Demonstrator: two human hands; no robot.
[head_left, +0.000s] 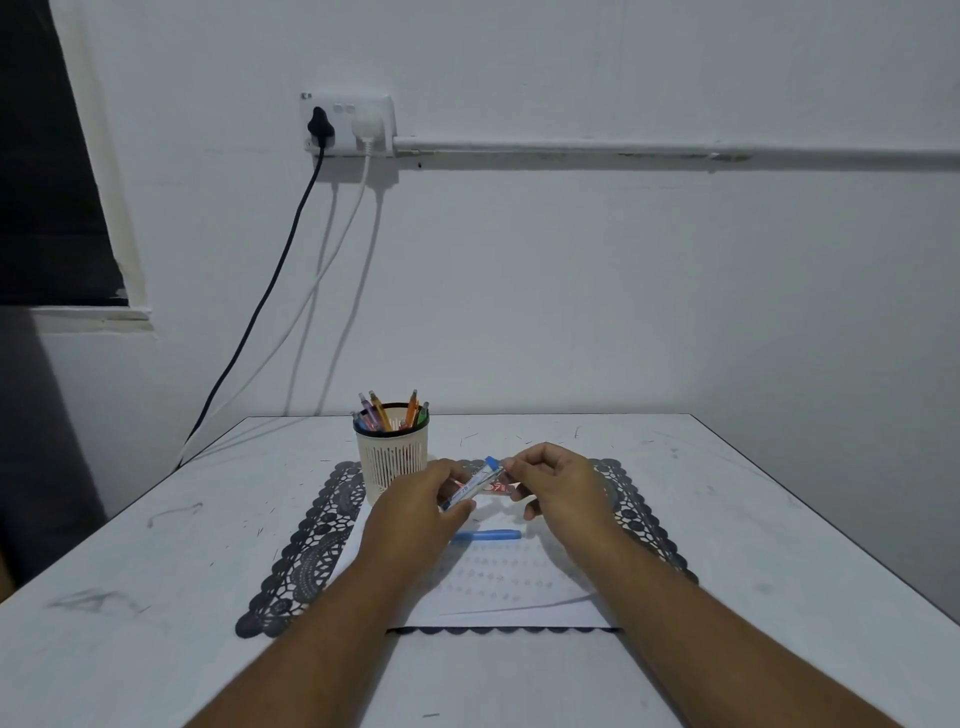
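This looks like a plain study corner in a home or small office, set up for writing. The left hand (415, 501) and right hand (563, 483) hold a pen (470, 486) over a paper (498, 582) on a black lace mat (306, 551), spread on a scuffed white table (156, 571). Just beyond the left hand stands a cup (392, 460) of coloured pens (382, 413). High beyond that hand, a socket (347, 124) on the bare wall (623, 286) carries two plugs, their cords hanging down. A conduit (675, 150) runs rightward from it, past the right hand. A dark window (47, 156) lies far left of both hands.
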